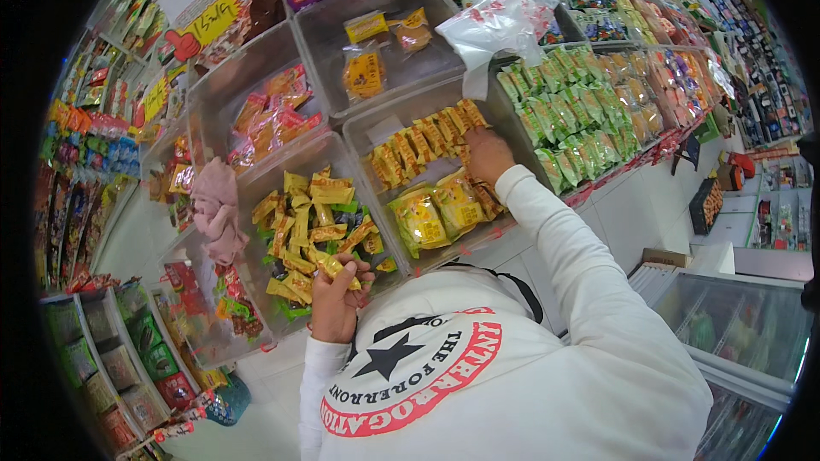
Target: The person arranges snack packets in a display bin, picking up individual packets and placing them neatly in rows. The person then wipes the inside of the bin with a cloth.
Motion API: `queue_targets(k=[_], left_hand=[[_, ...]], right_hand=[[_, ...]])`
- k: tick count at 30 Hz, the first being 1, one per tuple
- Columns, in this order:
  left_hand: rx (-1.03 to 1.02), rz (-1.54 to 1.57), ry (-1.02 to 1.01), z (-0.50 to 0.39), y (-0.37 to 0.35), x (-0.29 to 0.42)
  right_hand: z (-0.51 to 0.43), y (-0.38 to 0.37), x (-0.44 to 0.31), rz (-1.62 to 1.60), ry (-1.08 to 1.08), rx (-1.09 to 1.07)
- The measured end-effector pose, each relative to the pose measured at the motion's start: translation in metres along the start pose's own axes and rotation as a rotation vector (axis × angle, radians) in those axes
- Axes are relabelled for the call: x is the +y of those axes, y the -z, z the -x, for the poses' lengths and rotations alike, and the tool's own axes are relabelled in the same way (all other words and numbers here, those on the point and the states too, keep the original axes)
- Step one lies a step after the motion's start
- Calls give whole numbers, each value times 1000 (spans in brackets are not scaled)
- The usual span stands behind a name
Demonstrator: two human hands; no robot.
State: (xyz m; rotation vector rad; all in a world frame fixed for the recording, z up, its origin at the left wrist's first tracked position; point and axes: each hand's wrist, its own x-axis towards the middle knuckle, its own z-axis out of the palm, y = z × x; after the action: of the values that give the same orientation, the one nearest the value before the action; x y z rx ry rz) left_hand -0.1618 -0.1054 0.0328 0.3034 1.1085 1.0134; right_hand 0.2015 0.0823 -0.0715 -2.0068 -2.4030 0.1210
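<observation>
My left hand (336, 301) holds a yellow-wrapped snack bar (334, 267) between thumb and fingers. It hovers over the near side of a clear plastic bin (269, 180) heaped with loose yellow-wrapped bars (301, 224), with green and dark wrappers among them. My right hand (490, 155) reaches into the neighbouring bin (356, 148), at the right end of a row of small yellow-and-brown packets (419, 141). Its fingertips are partly hidden, so a grip cannot be made out. Two larger yellow-green packages (419, 218) lie nearer me in that bin.
A bin (314, 32) with a few packaged cakes (364, 73) stands behind. White plastic bags (506, 19) drape over bin edges. Green packets (570, 109) fill the bin at right. A pink cloth (218, 208) hangs on a left bin wall. A glass-topped freezer (737, 314) stands lower right.
</observation>
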Motion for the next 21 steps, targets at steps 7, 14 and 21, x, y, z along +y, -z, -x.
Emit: queue_targets(k=[7,14,21], left_hand=[[-158,65,-43,-1,-9,14],[-177,-171,-122,-10,-37,14],[-96,-280,-53,-10,-43,18]], right_hand=[[41,80,-79,-721,100,-17],[91,105,-180,-1215,207,-103],[92,113,-178,-1250,81,-255]])
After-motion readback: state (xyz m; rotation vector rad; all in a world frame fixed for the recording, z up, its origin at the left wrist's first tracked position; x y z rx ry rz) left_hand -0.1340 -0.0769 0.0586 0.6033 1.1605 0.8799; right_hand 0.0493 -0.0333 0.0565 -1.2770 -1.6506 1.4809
